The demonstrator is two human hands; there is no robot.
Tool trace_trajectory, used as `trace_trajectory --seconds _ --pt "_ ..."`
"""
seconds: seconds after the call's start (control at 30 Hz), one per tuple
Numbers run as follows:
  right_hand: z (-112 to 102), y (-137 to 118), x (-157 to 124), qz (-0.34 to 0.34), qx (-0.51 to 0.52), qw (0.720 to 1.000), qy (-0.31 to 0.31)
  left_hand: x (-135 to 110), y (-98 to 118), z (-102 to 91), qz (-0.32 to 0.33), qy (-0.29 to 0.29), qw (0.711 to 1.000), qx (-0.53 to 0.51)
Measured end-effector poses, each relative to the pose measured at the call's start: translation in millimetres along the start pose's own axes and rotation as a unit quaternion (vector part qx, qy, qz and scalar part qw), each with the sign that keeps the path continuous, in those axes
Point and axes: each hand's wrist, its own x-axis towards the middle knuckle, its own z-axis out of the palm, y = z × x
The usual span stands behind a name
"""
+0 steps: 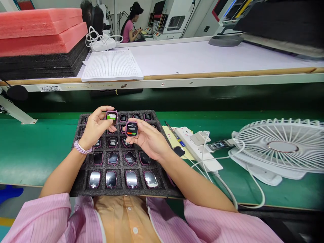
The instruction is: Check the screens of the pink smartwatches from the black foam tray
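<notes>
My left hand grips a purple-framed smartwatch body whose lit screen shows green and white, with the thumb on its lower part. In my right hand is a second smartwatch body, its screen lit with white text and a red, orange and green strip. Both are held above a black foam tray divided into square pockets. Several more such watches lie in the pockets; some at the back have lit screens, while the front row looks dark and reflective. My hands and forearms hide part of the tray.
To the right are a white power strip with cables, a pen on yellow paper and a white fan. Red foam blocks and a paper form sit on the shelf ahead. A person works beyond it.
</notes>
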Motion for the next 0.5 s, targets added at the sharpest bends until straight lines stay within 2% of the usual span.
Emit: trace_trajectory --seconds 0.2,0.5 --pt "-0.5 0.0 0.5 0.001 -0.006 1.000 -0.001 0.0 -2.3 1.8 0.009 0.011 0.999 0.031" --pt "0.3 -0.6 0.5 0.006 0.012 1.000 -0.007 -0.3 -3.2 -1.0 0.000 -0.004 1.000 0.005"
